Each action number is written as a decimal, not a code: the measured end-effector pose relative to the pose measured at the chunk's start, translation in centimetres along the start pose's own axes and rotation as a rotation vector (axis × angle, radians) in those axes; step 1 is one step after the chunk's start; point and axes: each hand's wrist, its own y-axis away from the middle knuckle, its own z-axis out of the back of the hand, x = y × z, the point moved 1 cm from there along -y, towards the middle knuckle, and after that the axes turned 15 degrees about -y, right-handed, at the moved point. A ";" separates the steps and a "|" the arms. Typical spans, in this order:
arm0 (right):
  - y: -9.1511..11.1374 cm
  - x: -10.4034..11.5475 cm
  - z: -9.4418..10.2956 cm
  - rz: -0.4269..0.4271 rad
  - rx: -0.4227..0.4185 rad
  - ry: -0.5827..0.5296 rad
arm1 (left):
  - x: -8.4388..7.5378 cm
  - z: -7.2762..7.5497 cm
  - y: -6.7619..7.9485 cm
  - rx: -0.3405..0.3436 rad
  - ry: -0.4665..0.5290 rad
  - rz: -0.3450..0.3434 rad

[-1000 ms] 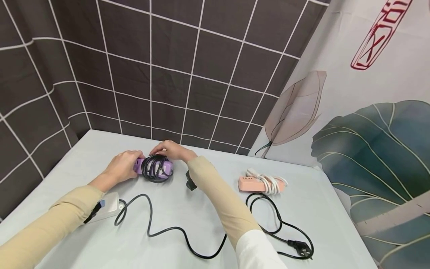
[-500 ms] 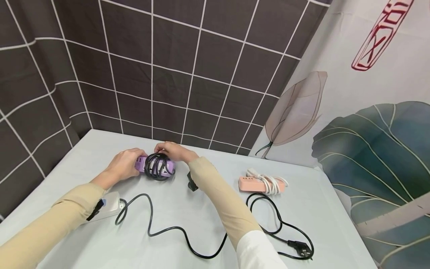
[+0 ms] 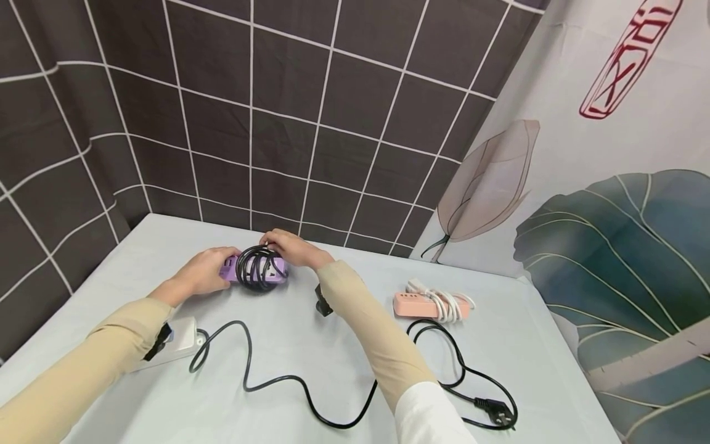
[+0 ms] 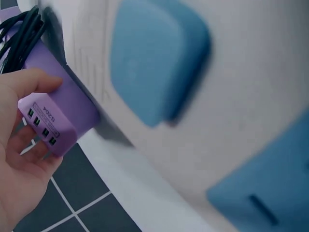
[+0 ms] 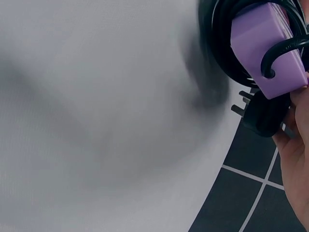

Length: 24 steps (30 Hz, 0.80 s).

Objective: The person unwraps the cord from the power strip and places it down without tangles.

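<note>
A purple power strip (image 3: 229,269) with a black cord (image 3: 255,268) wound round its middle is near the table's back edge. My left hand (image 3: 205,271) grips its left end, thumb on one side and fingers beneath the end with the USB ports (image 4: 41,126). At the strip's other end, my right hand (image 3: 291,245) holds the cord's black plug (image 5: 268,116) against the far side, its prongs showing in the right wrist view. Part of the right fingers is hidden behind the strip and plug.
A white power strip (image 3: 180,342) lies partly under the left forearm. Its black cable (image 3: 288,376) runs rightward under the right sleeve to a plug (image 3: 496,412). An orange-pink power strip (image 3: 413,304) wrapped in white cord lies right. A tiled-pattern curtain (image 3: 288,123) hangs behind.
My right hand has shifted slightly right, from the top of the coil toward the strip's right end. The strip has moved slightly, while my left hand keeps its grip on the left end.
</note>
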 end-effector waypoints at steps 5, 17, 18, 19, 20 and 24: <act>0.0 0.1 0.0 -0.031 -0.008 -0.024 | 0.2 -0.1 -0.1 -0.004 0.003 0.007; 0.7 0.3 0.4 -0.017 -0.112 -0.054 | 0.6 -0.6 -0.3 -0.003 -0.021 -0.011; 0.8 0.3 0.5 -0.024 -0.120 -0.048 | 0.6 -0.6 -0.3 -0.006 -0.020 -0.011; 0.8 0.4 0.6 -0.031 -0.129 -0.044 | 0.6 -0.6 -0.3 -0.007 -0.019 -0.012; 0.9 0.4 0.7 -0.040 -0.136 -0.043 | 0.6 -0.6 -0.3 -0.008 -0.016 -0.014; 1.2 0.4 1.0 -0.067 -0.163 -0.038 | 0.8 -0.6 -0.4 -0.006 -0.019 -0.010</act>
